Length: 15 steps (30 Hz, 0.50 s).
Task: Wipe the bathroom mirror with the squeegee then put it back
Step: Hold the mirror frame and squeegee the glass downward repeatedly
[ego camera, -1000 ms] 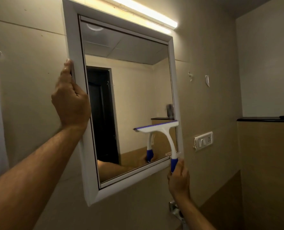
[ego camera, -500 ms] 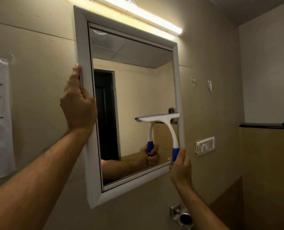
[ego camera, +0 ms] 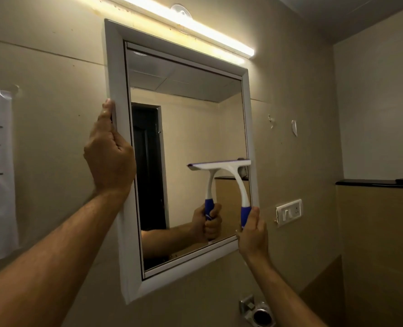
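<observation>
A: what are the hands doing?
B: left hand (ego camera: 109, 159) grips the mirror (ego camera: 186, 128) frame's left edge. right hand (ego camera: 251, 232) wraps the squeegee (ego camera: 228, 175) handle, blade horizontal on the glass lower right, handle pointing down.

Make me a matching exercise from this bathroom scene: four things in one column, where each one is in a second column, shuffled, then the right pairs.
Things
1. white-and-blue squeegee
2. left hand
3. lit tube light
4. white wall switch plate

Places
A. on the wall above the white-framed mirror
B. gripping the mirror frame's left edge
C. on the wall right of the mirror
D. blade against the glass, handle held by the right hand

Pairs: 1-D, 2-B, 3-A, 4-C
</observation>
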Tool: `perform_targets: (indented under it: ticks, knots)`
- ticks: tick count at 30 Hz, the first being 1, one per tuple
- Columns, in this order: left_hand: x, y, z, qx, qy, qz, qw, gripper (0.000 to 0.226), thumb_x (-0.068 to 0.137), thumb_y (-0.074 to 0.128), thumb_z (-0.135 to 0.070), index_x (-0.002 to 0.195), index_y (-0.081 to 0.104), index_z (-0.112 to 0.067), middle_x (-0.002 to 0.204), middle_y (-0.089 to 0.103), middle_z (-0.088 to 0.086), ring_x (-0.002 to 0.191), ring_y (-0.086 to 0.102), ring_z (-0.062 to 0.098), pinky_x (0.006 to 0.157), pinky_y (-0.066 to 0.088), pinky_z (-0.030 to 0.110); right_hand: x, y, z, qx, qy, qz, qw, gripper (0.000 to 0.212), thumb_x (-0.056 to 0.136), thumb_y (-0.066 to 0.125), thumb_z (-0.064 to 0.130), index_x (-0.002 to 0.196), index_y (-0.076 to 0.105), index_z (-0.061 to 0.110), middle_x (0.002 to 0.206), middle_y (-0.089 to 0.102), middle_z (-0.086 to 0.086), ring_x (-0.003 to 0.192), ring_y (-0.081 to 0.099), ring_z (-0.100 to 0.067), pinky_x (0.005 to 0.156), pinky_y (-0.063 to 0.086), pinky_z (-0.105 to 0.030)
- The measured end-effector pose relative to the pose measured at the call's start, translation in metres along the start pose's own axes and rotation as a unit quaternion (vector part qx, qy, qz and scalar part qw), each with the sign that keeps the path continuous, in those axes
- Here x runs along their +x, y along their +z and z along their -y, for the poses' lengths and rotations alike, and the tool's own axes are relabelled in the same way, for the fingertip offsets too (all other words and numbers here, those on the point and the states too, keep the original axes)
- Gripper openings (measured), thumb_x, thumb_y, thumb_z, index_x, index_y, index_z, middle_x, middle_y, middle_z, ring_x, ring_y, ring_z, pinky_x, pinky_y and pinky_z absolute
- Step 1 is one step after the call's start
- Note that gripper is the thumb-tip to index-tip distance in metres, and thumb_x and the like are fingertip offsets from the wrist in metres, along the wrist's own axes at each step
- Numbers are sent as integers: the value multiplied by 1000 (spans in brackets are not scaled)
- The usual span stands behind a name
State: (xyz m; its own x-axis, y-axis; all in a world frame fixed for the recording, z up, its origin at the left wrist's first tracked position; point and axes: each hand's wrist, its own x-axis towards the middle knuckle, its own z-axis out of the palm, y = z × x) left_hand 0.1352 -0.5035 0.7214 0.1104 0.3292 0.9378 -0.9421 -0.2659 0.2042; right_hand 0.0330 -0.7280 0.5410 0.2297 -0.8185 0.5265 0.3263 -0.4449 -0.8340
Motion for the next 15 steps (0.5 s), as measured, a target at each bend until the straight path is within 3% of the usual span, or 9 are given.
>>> perform_targets:
  ticks: [2,5,7,15]
  knots:
    - [0,-1,-1,-11,-1,5,1000,41,103,37,-8,143,45,-10,141,53,3,128,49,13,100,23,-8,-14,-6,-17,-8,10,4,1000,50,97,26,53,91,53,12,66,49,-6,56,50,-20,52,42,-32]
    - [-1,-1,-1,-17,-3,-4,1000,41,102,38,-8,142,46,-10,140,53,5,127,50,14,98,21,-10,-23,-12,-24,-2,15,6,1000,50,90,22,61,84,51,20,65,51,-7,55,51,-21,52,43,-33]
    - [0,-3,0,-26,-6,-6,1000,41,102,38,-7,142,46,-11,140,53,5,127,50,14,98,20,-11,-13,-11,-11,-17,4,1,1000,43,95,23,56,78,48,25,64,51,-4,53,51,-18,51,43,-31]
    - [2,-8,1,-46,-28,-1,999,41,101,38,-6,141,48,-10,140,54,5,126,52,18,97,21,-10,54,10,70,9,-66,10,998,53,98,20,57,73,49,21,58,48,-1,50,46,-17,52,39,-32]
